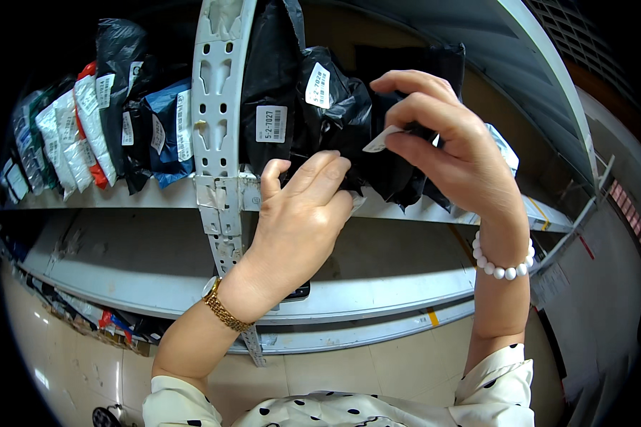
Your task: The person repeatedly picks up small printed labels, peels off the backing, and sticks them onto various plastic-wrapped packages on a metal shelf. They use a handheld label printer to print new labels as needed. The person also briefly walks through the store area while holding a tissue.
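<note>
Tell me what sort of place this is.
Likely a parcel storeroom or pickup point: plastic mailer bags with barcode labels stand in a row, the shelving has several tiers and a perforated upright, and the right hand pinches a small white label.

A small white label was held at a tilt before black plastic parcels, which were packed upright against one another on the shelf, creased, glossy in places, with white barcode stickers attached.
</note>
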Demonstrator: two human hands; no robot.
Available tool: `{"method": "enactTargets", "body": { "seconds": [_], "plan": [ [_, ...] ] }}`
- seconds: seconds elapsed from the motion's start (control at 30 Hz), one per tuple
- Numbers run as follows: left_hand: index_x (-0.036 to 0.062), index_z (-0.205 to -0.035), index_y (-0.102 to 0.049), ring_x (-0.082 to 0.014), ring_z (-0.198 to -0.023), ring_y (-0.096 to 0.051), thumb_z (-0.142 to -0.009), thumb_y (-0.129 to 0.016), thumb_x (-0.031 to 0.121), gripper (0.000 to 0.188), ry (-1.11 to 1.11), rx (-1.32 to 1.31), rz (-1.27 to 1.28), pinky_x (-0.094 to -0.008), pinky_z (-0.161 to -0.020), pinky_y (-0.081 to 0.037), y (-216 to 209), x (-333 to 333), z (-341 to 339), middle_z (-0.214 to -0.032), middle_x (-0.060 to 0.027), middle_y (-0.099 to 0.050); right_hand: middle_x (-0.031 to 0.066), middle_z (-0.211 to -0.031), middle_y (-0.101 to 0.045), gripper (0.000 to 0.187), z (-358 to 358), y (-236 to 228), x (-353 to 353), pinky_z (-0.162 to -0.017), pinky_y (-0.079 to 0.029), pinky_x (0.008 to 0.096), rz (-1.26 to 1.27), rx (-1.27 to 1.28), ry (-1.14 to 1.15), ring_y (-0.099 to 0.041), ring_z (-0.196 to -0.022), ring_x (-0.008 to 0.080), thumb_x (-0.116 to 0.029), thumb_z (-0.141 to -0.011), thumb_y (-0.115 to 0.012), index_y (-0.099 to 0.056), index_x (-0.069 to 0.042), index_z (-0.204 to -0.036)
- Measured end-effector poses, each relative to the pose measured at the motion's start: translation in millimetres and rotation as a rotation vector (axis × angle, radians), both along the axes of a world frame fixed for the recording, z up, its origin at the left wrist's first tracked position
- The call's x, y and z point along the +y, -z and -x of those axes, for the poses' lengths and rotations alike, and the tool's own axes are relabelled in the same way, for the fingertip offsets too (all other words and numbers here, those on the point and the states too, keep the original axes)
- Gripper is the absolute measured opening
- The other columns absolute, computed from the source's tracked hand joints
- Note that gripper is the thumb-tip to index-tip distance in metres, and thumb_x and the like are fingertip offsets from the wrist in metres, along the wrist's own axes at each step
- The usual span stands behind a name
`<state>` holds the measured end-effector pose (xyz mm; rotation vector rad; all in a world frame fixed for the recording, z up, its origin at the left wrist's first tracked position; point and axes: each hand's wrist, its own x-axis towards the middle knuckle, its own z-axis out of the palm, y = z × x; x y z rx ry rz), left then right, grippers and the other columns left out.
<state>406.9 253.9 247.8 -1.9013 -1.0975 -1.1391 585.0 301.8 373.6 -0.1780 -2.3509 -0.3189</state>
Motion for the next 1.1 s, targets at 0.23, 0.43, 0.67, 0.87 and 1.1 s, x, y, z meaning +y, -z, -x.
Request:
{"method": "enactTargets", "body": {
  "seconds": [0.23,0.43,0.67,0.87,1.1],
  "plan": [
    [0.0031,-0.078,-0.063,-0.0244,-0.119,-0.052,-0.076,-0.065,0.007,0.005,-0.106,-0.029,-0.068,-0.0498,-0.098,-0.030,7.8,-3.4,-19.0,-0.114,-0.0123,-0.060,0.0105,-0.130,-0.052,0.024,35.7,11.7,42.3,-0.102,-0.040,0.0429,-0.433,-0.019,0.036,-0.045,-0.124,0.0340,-0.002,-0.070,-0.074,-0.064,-0.007,-0.091],
    [0.0036,-0.075,-0.061,-0.0259,-0.120,-0.051,-0.078,-0.067,0.009,0.009,-0.126,-0.015,-0.003,-0.0520,-0.099,-0.029,9.6,-7.0,-21.3,-0.112,-0.0133,-0.060,0.0094,-0.127,-0.052,0.066,49.1,10.5,50.1,-0.099,-0.042,0.0426,-0.449,0.139,0.044,-0.049,-0.119,0.0312,-0.004,-0.063,-0.080,-0.054,-0.015,-0.123],
    [-0.0014,-0.083,-0.060,-0.0209,-0.091,-0.062,-0.090,-0.065,0.015,0.019,0.526,-0.595,0.108,-0.0264,-0.075,-0.048,16.1,-17.9,-20.5,-0.102,-0.0120,-0.062,0.0097,-0.097,-0.063,0.034,9.2,19.2,17.9,-0.079,-0.049,0.0340,-0.070,0.567,-0.292,-0.061,-0.089,0.0235,-0.003,-0.080,-0.069,-0.058,-0.003,-0.113],
    [-0.0009,-0.086,-0.061,-0.0106,-0.084,-0.055,-0.092,-0.063,0.014,0.016,0.734,-0.822,0.241,-0.0239,-0.074,-0.045,16.2,-29.0,-34.5,-0.097,-0.0061,-0.061,0.0050,-0.098,-0.065,0.027,-30.9,90.5,-10.3,-0.080,-0.050,0.0273,0.959,0.200,-0.404,-0.061,-0.090,0.0121,-0.013,-0.086,-0.069,-0.060,0.001,-0.107],
    [-0.0007,-0.084,-0.061,-0.0092,-0.067,-0.050,-0.091,-0.065,0.013,0.016,0.626,-0.822,0.338,-0.0242,-0.059,-0.041,20.1,-31.5,-53.5,-0.077,-0.0027,-0.057,0.0006,-0.087,-0.063,0.014,-42.7,116.2,-9.6,-0.067,-0.047,0.0186,0.956,0.309,-0.413,-0.057,-0.078,0.0042,-0.009,-0.091,-0.066,-0.062,0.001,-0.101]
  ]
}}
